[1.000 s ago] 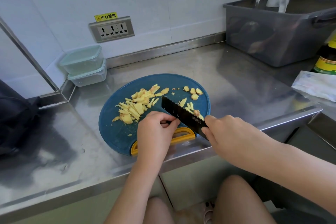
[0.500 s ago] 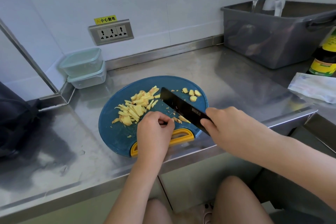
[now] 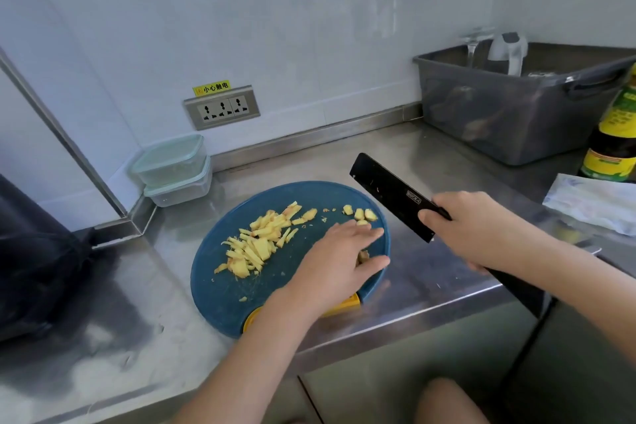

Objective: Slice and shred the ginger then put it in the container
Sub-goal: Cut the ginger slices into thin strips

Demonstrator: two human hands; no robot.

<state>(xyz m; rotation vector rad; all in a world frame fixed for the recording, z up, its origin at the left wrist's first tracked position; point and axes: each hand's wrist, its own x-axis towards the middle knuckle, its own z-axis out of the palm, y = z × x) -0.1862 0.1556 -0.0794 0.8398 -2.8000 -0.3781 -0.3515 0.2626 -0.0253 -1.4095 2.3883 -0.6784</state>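
Note:
A round blue cutting board (image 3: pixel 220 286) with a yellow handle lies on the steel counter. A heap of shredded ginger (image 3: pixel 261 241) covers its middle, and a few ginger slices (image 3: pixel 359 213) sit near its far right rim. My left hand (image 3: pixel 339 260) reaches flat across the board's right side, fingers straight, with a small ginger piece (image 3: pixel 363 255) showing between thumb and fingers. My right hand (image 3: pixel 478 227) grips the black cleaver (image 3: pixel 392 193), lifted off the board to the right, blade pointing up-left. Two stacked lidded containers (image 3: pixel 173 169) stand at the back left.
A grey plastic bin (image 3: pixel 509 113) with a kettle inside stands at the back right. A dark sauce bottle (image 3: pixel 616 141) and a white cloth (image 3: pixel 595 206) lie at the right edge. A dark bag (image 3: pixel 34 265) sits on the left. A wall socket (image 3: pixel 222 107) is behind.
The cleaver has risen off the board and swung to the right. My left hand has uncurled from beside the blade and stretched toward the board's right side.

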